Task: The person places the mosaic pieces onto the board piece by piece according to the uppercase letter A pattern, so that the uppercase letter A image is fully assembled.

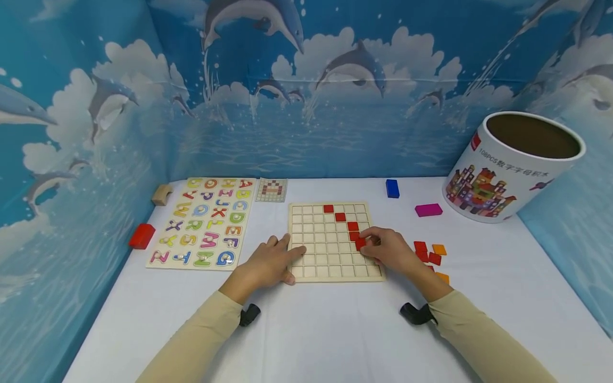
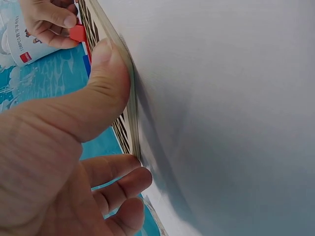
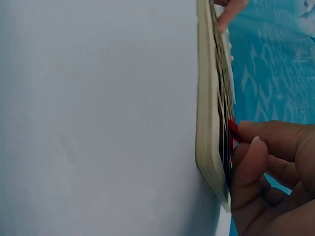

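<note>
A wooden grid board (image 1: 330,258) lies in the middle of the white table, with a diagonal run of red tiles (image 1: 340,217) from its top middle down to the right. My right hand (image 1: 370,240) pinches the lowest red tile (image 1: 360,244) on a cell near the board's right side. The right wrist view shows that red tile (image 3: 233,131) between my fingertips (image 3: 256,147) against the board (image 3: 206,123). My left hand (image 1: 287,253) rests flat on the board's lower left edge. In the left wrist view its thumb (image 2: 101,83) presses on the board's rim (image 2: 130,115).
Loose red and orange tiles (image 1: 430,254) lie just right of the board. An alphabet puzzle (image 1: 206,223), a pattern card (image 1: 271,190), a red block (image 1: 141,236) and a wooden arch (image 1: 162,194) sit left. A blue block (image 1: 392,188), magenta block (image 1: 428,209) and printed tub (image 1: 512,167) stand back right.
</note>
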### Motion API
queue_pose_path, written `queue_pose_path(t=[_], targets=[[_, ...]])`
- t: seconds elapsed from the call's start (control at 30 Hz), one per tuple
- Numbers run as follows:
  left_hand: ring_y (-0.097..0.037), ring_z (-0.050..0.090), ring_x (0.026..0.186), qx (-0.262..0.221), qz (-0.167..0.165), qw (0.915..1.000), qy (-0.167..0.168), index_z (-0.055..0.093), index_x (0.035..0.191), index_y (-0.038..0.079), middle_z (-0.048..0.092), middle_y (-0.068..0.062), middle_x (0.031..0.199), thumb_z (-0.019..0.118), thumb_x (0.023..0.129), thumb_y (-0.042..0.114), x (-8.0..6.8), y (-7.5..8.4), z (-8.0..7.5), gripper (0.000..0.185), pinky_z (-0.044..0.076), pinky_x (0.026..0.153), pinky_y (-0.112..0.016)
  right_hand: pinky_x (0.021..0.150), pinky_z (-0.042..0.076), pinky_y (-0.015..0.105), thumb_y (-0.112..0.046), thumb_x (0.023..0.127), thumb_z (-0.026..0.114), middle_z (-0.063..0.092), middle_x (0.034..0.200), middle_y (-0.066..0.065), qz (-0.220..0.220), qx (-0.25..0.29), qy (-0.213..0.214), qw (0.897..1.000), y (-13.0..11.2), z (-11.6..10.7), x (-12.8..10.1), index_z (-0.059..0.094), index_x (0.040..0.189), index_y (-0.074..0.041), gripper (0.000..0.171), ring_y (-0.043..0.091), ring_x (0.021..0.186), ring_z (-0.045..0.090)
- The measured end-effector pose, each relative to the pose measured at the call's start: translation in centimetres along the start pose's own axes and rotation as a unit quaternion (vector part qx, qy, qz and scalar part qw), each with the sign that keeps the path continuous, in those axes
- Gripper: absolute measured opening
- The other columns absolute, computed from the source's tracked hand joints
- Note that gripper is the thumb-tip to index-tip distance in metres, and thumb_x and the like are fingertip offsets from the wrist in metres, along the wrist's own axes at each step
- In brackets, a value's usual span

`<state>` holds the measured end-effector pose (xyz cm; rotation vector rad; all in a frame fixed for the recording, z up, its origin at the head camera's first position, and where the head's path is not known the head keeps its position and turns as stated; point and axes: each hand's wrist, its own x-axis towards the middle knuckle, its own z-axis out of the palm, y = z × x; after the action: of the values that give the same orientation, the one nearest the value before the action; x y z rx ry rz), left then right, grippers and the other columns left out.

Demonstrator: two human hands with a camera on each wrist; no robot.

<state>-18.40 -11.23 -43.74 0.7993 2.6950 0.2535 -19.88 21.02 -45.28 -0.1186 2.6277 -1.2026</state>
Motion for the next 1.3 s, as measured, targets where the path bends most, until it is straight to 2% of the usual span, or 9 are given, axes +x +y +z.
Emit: queue_pose_path(t=[0.1,0.3,0.4,0.53,0.67,0.77,1.03,1.17,1.3], targets=[[-0.039,0.038,0.137,0.000,0.002,1.0000,0.003,0.046,0.155,0.026,0.031,-0.024,0.163,0.077,0.083,0.042,0.0,0.0,-0.1,0.080,0.038,0.107,-0.054,0.061,0.044,0.030,-0.013,0.093,0.071,0.058,0.087,0.006,-0.017,-0.029,0.006,0.999,-0.3,0.5,0.1,0.067,0.124,-0.007,0.031,0.021,0.073,0.054],[-0.039,0.040,0.136,0.007,0.006,0.9999,0.005,0.046,0.155,0.025,0.031,-0.025,0.162,0.077,0.082,0.042,0.0,-0.1,0.0,0.080,0.039,0.105,-0.054,0.068,0.044,0.032,-0.012,0.093,0.073,0.058,0.086,0.003,-0.023,-0.050,0.009,0.998,-0.4,0.9,0.2,0.068,0.126,-0.007,0.033,0.020,0.082,0.054],[-0.040,0.041,0.134,0.012,0.009,0.9999,0.008,0.047,0.154,0.025,0.032,-0.026,0.161,0.078,0.082,0.042,0.0,-0.1,0.0,0.081,0.041,0.103,-0.054,0.071,0.045,0.033,-0.011,0.093,0.073,0.058,0.087,0.003,-0.026,-0.055,0.011,0.998,-0.4,0.8,0.1,0.068,0.126,-0.008,0.033,0.021,0.088,0.054],[-0.040,0.042,0.134,0.012,0.008,0.9998,0.012,0.048,0.154,0.025,0.033,-0.026,0.161,0.078,0.081,0.043,0.0,-0.1,0.0,0.081,0.041,0.102,-0.054,0.070,0.047,0.031,-0.013,0.095,0.071,0.059,0.090,0.004,-0.025,-0.057,0.011,0.998,-0.5,0.2,-0.5,0.069,0.127,-0.009,0.032,0.023,0.091,0.055],[-0.039,0.041,0.134,0.011,0.004,0.9999,0.011,0.047,0.154,0.025,0.032,-0.025,0.162,0.077,0.081,0.043,0.0,-0.1,0.0,0.081,0.041,0.102,-0.053,0.068,0.049,0.030,-0.019,0.097,0.069,0.061,0.096,0.005,-0.017,-0.058,0.013,0.998,-0.2,-1.3,-1.4,0.068,0.130,-0.010,0.034,0.024,0.094,0.054],[-0.040,0.040,0.136,0.010,0.006,0.9999,0.010,0.047,0.154,0.025,0.032,-0.025,0.162,0.077,0.081,0.042,0.0,0.0,0.0,0.081,0.041,0.103,-0.054,0.068,0.050,0.031,-0.024,0.099,0.068,0.061,0.101,0.008,-0.007,-0.044,0.019,0.999,0.6,-3.4,-2.3,0.064,0.135,-0.011,0.039,0.026,0.092,0.055],[-0.040,0.038,0.139,0.008,0.004,1.0000,0.004,0.046,0.155,0.025,0.030,-0.024,0.163,0.077,0.082,0.042,0.0,0.0,0.0,0.081,0.039,0.106,-0.055,0.069,0.055,0.032,-0.034,0.101,0.066,0.057,0.118,0.016,0.030,-0.024,0.049,0.998,5.2,-9.7,-5.2,0.050,0.148,-0.008,0.056,0.030,0.098,0.056],[-0.040,0.037,0.139,0.009,0.002,1.0000,0.003,0.046,0.155,0.026,0.030,-0.024,0.163,0.076,0.083,0.043,0.0,0.0,0.0,0.080,0.039,0.106,-0.055,0.070,0.053,0.031,-0.042,0.098,0.068,0.058,0.125,0.018,0.065,-0.020,0.036,0.997,7.4,-10.8,-6.7,0.047,0.150,-0.007,0.066,0.029,0.102,0.054],[-0.040,0.037,0.140,0.006,0.001,1.0000,0.001,0.045,0.155,0.026,0.029,-0.024,0.163,0.076,0.083,0.042,0.0,0.0,0.0,0.081,0.038,0.107,-0.055,0.069,0.052,0.031,-0.045,0.093,0.074,0.059,0.125,0.018,0.092,-0.019,0.009,0.996,8.8,-10.3,-7.9,0.052,0.145,-0.005,0.070,0.029,0.104,0.052]])
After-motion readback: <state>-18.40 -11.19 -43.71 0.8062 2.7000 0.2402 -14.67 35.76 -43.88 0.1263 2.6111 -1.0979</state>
